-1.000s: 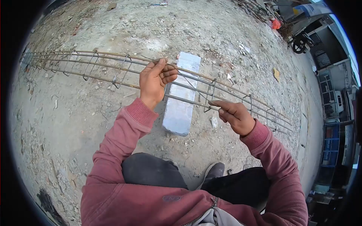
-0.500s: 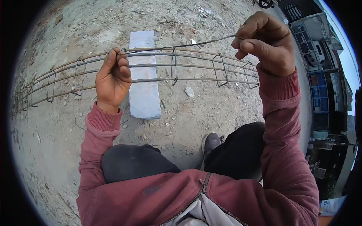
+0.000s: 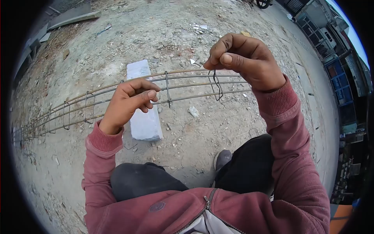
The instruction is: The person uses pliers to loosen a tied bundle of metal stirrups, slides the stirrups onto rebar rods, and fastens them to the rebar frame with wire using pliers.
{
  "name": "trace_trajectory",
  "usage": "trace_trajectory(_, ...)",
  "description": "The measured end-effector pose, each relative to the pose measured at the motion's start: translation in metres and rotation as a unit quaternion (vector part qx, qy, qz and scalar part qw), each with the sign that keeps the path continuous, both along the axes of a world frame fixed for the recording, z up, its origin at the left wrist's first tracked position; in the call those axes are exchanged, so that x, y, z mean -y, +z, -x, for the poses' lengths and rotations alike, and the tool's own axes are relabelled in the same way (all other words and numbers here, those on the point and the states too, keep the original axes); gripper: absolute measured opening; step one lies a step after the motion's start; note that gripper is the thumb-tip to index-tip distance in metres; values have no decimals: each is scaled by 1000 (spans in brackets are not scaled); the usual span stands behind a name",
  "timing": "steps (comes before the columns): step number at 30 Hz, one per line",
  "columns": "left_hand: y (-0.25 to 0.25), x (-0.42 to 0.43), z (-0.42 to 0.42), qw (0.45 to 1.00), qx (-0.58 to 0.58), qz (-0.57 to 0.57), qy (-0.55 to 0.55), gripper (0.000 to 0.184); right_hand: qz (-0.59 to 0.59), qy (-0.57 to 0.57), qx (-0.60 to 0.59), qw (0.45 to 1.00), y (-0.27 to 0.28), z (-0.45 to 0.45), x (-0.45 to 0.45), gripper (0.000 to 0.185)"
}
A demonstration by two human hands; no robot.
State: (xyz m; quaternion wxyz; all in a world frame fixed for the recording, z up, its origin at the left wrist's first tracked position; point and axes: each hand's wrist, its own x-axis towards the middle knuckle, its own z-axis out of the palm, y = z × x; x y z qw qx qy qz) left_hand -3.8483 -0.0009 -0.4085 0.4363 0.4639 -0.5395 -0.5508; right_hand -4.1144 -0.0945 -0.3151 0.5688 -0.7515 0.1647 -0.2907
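Note:
My right hand (image 3: 251, 64) pinches a thin dark tie wire (image 3: 214, 78) between thumb and fingertips, above the far side of a rebar cage. The wire hangs down, bent, in front of the bars. My left hand (image 3: 130, 102) hovers near the cage's middle, its fingers loosely curled with the thumb apart; I see nothing in it. Long thin bars joined by rectangular stirrups make up the rebar cage (image 3: 168, 89), which crosses from left to right. Beneath it lies a pale white block (image 3: 145, 126), partly hidden by my left hand and the bars.
Dusty ground with small stones (image 3: 193, 112) and rubble surrounds the cage. My knees and a grey shoe (image 3: 223, 159) are close below. Concrete slabs (image 3: 74, 20) lie at the upper left. A wheel (image 3: 263, 3) and building fronts stand at the upper right.
The wire was stretched between both hands; now only my right hand has it, and it hangs. My right hand moved left and down; my left hand came off the cage bar.

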Motion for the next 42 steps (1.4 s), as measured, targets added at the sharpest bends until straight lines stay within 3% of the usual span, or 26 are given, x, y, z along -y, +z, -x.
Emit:
trace_trajectory(1,17,5,16,996,4,75,57,20,0,-9,-11,1000,-5,-2,3,29)
trace_trajectory(2,29,12,32,990,-16,127,58,22,-29,18,8,999,-9,-5,6,47)
trace_trajectory(3,40,19,46,982,-32,178,58,25,-19,18,-5,1000,-11,-5,7,52)
trace_trajectory(6,60,38,81,978,-12,209,-3,23,17,6,-17,1000,-15,-1,10,63)
trace_trajectory(7,62,44,91,974,1,226,-25,22,-14,-3,-12,1000,-14,3,9,61)
trace_trajectory(11,74,60,118,958,125,252,51,16,150,-110,-3,983,-25,29,25,50)
trace_trajectory(12,75,67,121,970,110,215,30,15,190,-146,-3,971,-32,34,31,45)
trace_trajectory(13,70,77,123,968,134,209,23,14,144,-136,-21,980,-38,42,39,39)
trace_trajectory(16,55,102,139,981,29,185,48,16,14,-140,-57,988,-61,78,51,23)
trace_trajectory(19,21,120,165,977,-171,84,93,16,-141,-100,51,984,-91,109,40,25)
trace_trajectory(21,-16,129,180,977,-209,36,33,16,-194,-99,76,973,-121,122,33,24)
trace_trajectory(24,-70,133,190,978,94,174,-65,36,-235,-118,47,964,-188,160,18,21)
trace_trajectory(26,-96,133,193,902,311,279,-106,47,-324,-138,4,936,-245,184,-2,21)
trace_trajectory(29,-131,141,201,864,367,305,-158,55,-441,-241,27,864,-304,188,-23,21)
trace_trajectory(33,-161,148,210,917,310,242,-69,38,-474,-305,132,816,-344,179,-2,23)
trace_trajectory(34,-164,148,212,910,303,278,-44,32,-478,-292,142,816,-347,175,6,25)
trace_trajectory(42,-169,150,217,932,265,245,30,54,-477,-198,275,811,-349,120,42,11)
